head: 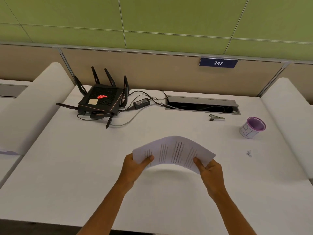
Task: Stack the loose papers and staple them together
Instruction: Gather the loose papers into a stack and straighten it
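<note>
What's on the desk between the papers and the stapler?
Nothing. In the head view the white desk is bare between the papers, held by the left hand and right hand, and the stapler beyond.

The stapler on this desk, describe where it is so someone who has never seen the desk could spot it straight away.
Start at the blue 247 sign on the partition, then drop to the open cable tray set into the white desk. The stapler lies just in front of the tray's right half, left of the purple-rimmed cup. It is the only small, flat, silver and dark metal thing there.
</note>
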Demonstrator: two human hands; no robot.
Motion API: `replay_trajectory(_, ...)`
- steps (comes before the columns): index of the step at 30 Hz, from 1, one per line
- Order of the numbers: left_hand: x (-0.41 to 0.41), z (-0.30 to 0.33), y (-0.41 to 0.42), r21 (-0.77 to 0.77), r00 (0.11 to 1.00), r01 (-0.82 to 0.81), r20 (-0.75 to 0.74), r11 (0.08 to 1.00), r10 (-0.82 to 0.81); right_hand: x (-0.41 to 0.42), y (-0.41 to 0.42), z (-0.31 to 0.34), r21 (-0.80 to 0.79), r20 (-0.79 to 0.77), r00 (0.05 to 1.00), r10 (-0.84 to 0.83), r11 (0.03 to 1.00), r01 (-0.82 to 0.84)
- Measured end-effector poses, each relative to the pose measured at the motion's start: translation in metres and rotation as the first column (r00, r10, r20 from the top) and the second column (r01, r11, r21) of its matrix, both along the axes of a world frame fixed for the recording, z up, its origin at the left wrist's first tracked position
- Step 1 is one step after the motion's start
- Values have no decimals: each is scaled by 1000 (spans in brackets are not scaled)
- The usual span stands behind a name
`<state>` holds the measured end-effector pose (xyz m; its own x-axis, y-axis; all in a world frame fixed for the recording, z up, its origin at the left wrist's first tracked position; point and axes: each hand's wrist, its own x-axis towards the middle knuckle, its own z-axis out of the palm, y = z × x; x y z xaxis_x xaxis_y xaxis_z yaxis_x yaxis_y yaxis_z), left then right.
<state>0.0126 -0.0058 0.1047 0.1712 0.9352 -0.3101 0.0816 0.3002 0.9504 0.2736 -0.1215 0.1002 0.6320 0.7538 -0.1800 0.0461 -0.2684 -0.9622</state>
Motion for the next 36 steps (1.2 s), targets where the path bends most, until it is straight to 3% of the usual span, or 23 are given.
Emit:
replay_trajectory(5, 2, -26, -17, -62, 1000, -1, -31, 998, -1, -8, -7, -31, -66, -44, 999, -15, 998, 12)
replay_trajectory(12, 8, -21, -7, -31, 998, -42, -42, 999, 41, -2, -2, -20, -17, -39, 998, -42, 999, 41)
replay_trajectory(18, 5, -37, -20, -109, 997, -46, -73, 993, 38, -9, -11, -36, -92, -38, 999, -4, 996, 1)
replay_trajectory(24, -7, -33, -5, -200, 998, -25, -66, 980, 12, 23, -1, -6, -103, -85, 988, 131, 985, -139)
replay_trajectory(28, -13, -34, -5, -296, 999, -34, -1, 955, 36, 38, 4, 3, -61, -331, 926, 183, 975, -215)
replay_trajectory(32, -3, -29, -17, -385, 982, -104, 106, 917, 156, 19, 2, -2, 37, -583, 805, 108, 994, -106)
replay_trajectory(36, 13, -29, -36, -468, 947, -132, 202, 874, 251, -26, 6, -7, 43, -532, 842, 89, 996, -78)
